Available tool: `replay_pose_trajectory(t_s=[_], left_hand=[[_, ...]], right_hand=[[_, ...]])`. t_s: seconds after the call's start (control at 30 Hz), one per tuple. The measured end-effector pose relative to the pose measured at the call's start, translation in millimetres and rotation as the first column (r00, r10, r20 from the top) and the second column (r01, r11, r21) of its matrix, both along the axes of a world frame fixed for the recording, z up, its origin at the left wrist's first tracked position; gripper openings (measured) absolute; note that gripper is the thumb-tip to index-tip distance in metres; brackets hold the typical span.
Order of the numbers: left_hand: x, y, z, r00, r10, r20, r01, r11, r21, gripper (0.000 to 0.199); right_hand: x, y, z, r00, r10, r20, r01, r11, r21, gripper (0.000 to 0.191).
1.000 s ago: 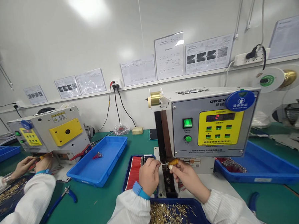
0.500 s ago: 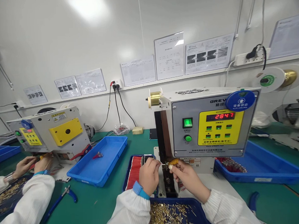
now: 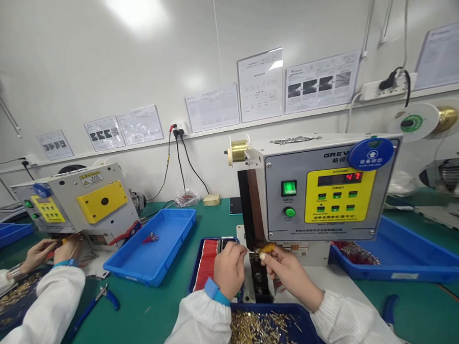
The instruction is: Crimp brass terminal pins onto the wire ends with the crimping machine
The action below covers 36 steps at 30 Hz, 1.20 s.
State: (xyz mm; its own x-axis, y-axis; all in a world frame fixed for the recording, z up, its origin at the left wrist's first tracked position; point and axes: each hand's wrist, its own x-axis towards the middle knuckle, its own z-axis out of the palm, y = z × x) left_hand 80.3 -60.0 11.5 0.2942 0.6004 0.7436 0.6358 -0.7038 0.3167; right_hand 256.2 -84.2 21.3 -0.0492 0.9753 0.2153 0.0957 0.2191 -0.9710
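barely moving since the earlier frame, the left hand (image 3: 230, 272) and right hand (image 3: 288, 278) are staying close together, the right pinching a small orange-yellow piece (image 3: 267, 249), the left a thin metal pin (image 3: 249, 251), just beside the crimping machine (image 3: 320, 187).

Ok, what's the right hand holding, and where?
The right hand pinches a small yellow piece between its fingertips; the exact spot is too small to tell.

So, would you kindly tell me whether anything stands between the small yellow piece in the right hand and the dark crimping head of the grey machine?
Nothing visible does: the small yellow piece, pinched in the right hand, sits right at the dark crimping head, with the left hand on the head's other side.
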Motion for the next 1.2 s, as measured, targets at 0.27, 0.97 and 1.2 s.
replay_pose_trajectory(t_s=[0.27,0.97,1.2], left_hand=[[-0.2,2.5,-3.4,1.000,-0.005,0.000,0.005,1.000,0.001,0.022],[2.2,-0.3,0.9,1.000,0.008,-0.019,-0.007,0.999,0.044,0.020],[1.4,1.8,-1.5,1.000,0.010,-0.012,-0.010,1.000,0.020,0.019]], right_hand=[[-0.5,1.7,-0.2,1.000,0.011,-0.023,-0.011,1.000,0.005,0.044],[0.1,2.0,0.2,0.999,0.003,-0.032,-0.003,1.000,-0.006,0.043],[0.6,5.2,-4.4,0.999,0.017,-0.045,-0.016,0.999,0.037,0.044]])
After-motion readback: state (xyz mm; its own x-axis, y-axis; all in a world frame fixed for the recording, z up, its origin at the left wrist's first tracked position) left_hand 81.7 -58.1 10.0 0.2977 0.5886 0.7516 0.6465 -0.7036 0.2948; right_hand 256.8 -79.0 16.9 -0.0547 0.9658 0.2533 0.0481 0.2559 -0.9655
